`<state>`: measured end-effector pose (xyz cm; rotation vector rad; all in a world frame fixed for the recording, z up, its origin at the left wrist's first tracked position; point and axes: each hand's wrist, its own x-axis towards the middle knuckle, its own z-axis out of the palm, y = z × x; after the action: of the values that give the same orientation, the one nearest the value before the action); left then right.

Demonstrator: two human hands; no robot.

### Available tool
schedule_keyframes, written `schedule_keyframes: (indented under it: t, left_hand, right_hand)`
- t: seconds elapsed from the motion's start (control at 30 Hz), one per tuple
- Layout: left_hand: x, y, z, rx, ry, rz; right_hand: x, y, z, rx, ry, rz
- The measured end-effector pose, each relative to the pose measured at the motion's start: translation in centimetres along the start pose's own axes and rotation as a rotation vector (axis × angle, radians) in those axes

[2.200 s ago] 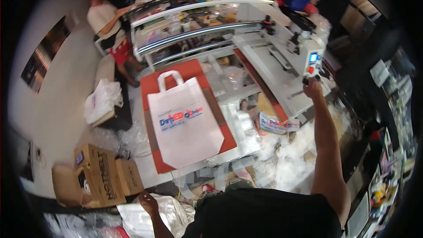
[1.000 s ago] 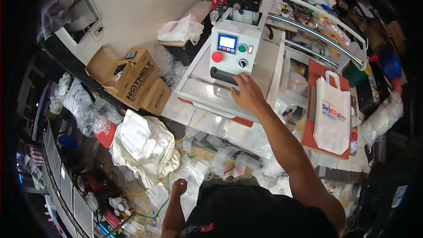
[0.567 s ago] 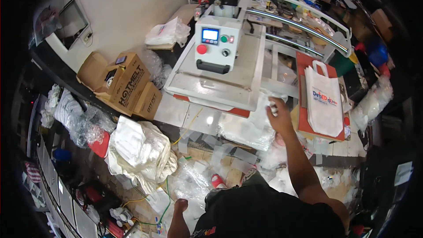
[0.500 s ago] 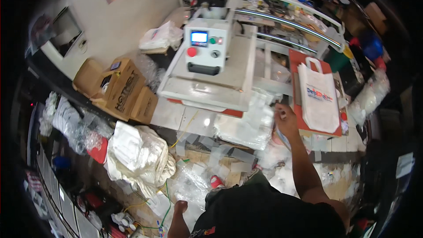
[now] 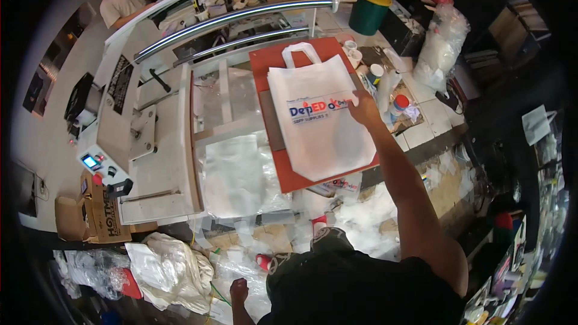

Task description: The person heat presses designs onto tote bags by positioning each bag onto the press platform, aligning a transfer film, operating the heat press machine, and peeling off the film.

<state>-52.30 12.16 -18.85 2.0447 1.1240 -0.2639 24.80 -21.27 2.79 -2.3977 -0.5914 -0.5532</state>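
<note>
White bag (image 5: 319, 135): was laid flat on the red pad (image 5: 328, 50), its handle (image 5: 288, 58) pointed to eleven o'clock.
Right hand (image 5: 363, 109): was put on the bag's edge at three o'clock; whether the bag was pinched could not be told.
Left hand (image 5: 239, 289): was curled up, well apart from the bag, at seven o'clock.
White press (image 5: 159, 180): was seen at nine o'clock.

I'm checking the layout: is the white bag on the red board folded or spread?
Spread flat: the white bag lies printed side up on the red board, its handle extended past the bag's top edge.
</note>
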Motion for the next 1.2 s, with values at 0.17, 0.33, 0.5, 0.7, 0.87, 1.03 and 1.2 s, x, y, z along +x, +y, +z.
schedule_keyframes:
  t: [0.17,0.33,0.5,0.7,0.87,1.03,1.2]
  left_hand:
    - [-4.5,7.2,3.2,0.027,-0.08,-0.247]
    - [-7.6,7.3,4.8,0.126,-0.088,-0.168]
    - [-8.1,8.0,5.6,0.009,-0.141,-0.575]
    - [-5.4,8.2,6.1,0.154,-0.071,-0.2]
    - [-2.2,5.6,6.6,0.187,-0.057,0.157]
    - [-2.7,4.4,4.3,-0.147,-0.064,-0.214]
    - [-7.0,3.4,-0.1,-0.248,0.007,-0.326]
  right_hand:
    - [5.4,4.3,4.7,-0.223,-0.181,-0.1]
    - [6.4,4.8,5.7,-0.061,-0.217,0.106]
    - [5.9,1.1,3.3,-0.082,-0.269,0.266]
    - [-10.9,-12.5,-2.3,0.087,-0.968,-0.382]
    - [-25.7,-16.1,-0.2,0.402,-1.75,-0.174]
    - [-31.7,-16.0,11.7,-0.049,-1.488,-0.029]
    - [-31.4,-20.0,25.8,0.093,-1.087,0.356]
